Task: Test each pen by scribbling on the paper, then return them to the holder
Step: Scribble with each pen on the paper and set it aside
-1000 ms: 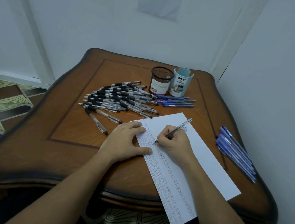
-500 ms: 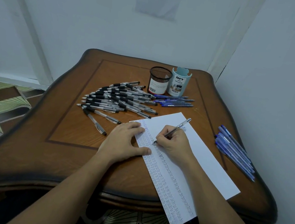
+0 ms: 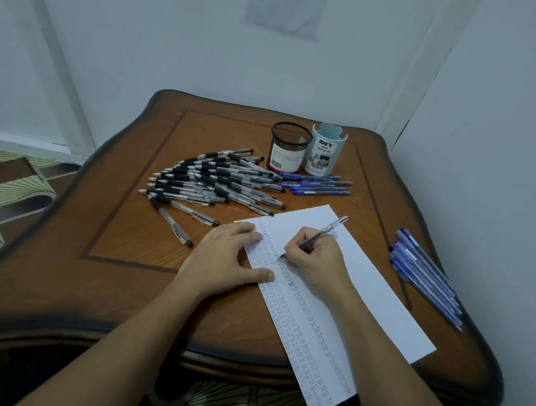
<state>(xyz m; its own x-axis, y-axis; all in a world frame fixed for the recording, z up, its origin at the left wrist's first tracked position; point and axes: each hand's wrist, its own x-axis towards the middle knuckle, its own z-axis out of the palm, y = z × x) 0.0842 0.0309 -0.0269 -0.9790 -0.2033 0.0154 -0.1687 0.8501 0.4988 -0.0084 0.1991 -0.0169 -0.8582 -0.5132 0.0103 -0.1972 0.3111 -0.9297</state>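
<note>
Glossy scalloped wooden table, matte paper

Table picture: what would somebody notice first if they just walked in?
Probably the big pile of black-grip pens spread over the wooden table, left of two empty-looking holders, a black mesh cup and a pale blue organizer. In front, the right hand writes with a clear pen on paper the left hand presses flat.

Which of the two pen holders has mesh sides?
The dark holder, left of the pale blue holder printed "DIY". Its upper wall is see-through wire mesh; the blue one's wall is solid.
</note>
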